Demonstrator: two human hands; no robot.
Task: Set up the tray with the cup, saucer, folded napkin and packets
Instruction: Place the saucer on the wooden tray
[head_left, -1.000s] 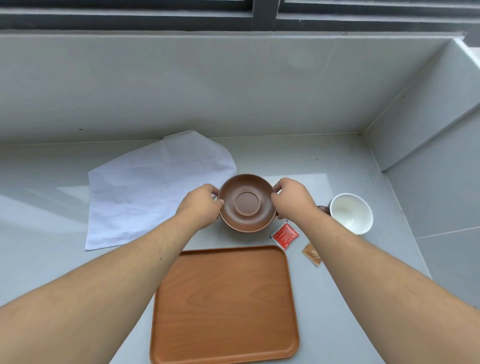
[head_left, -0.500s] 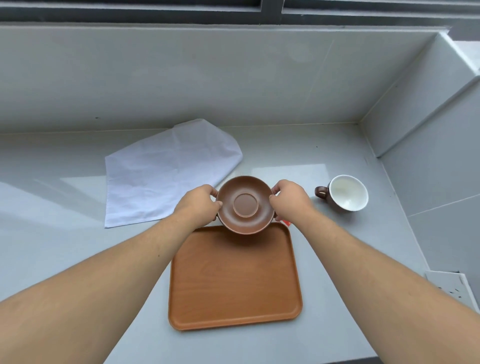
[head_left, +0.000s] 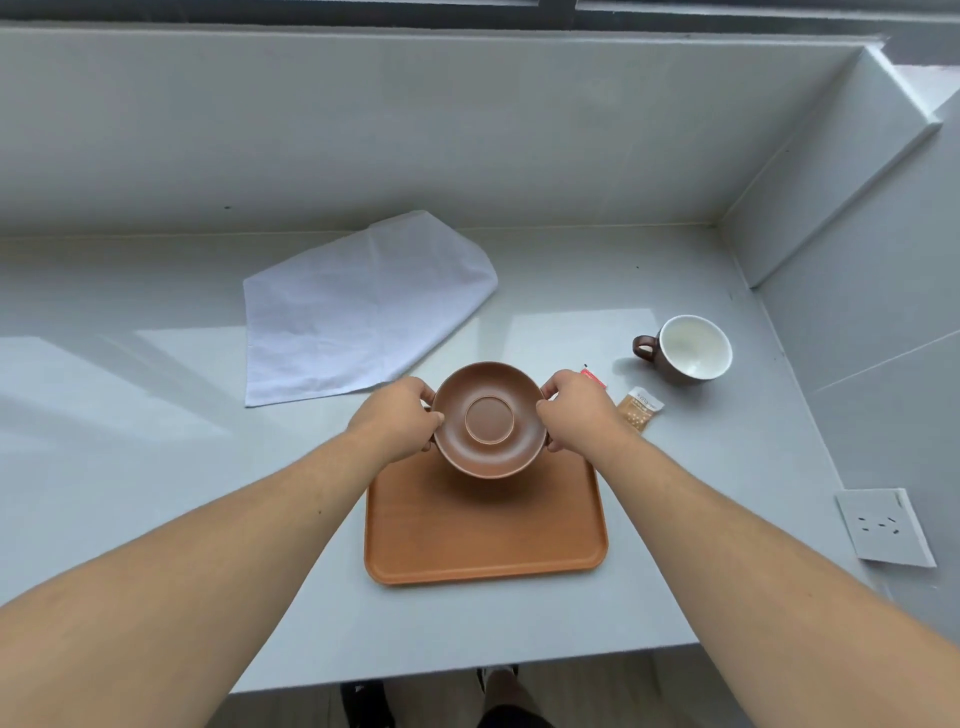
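Note:
A brown saucer (head_left: 488, 420) is held by its rim between my left hand (head_left: 399, 418) and my right hand (head_left: 574, 410), above the far part of the orange wooden tray (head_left: 485, 535). A white napkin (head_left: 358, 309) lies spread out and unfolded on the counter to the far left. The brown cup (head_left: 688, 349) with a white inside stands to the right, its handle pointing left. A red packet (head_left: 594, 378) peeks out behind my right hand. Just right of that hand lies a tan packet (head_left: 640, 408).
The grey counter (head_left: 130, 441) ends in a front edge near me, with the floor and my feet below. A grey wall rises behind and at the right. A white wall socket (head_left: 883, 527) sits on the right wall.
Both hands have carried the saucer toward me, from the counter beyond the tray to above its far part. The view has widened, and the packets show again.

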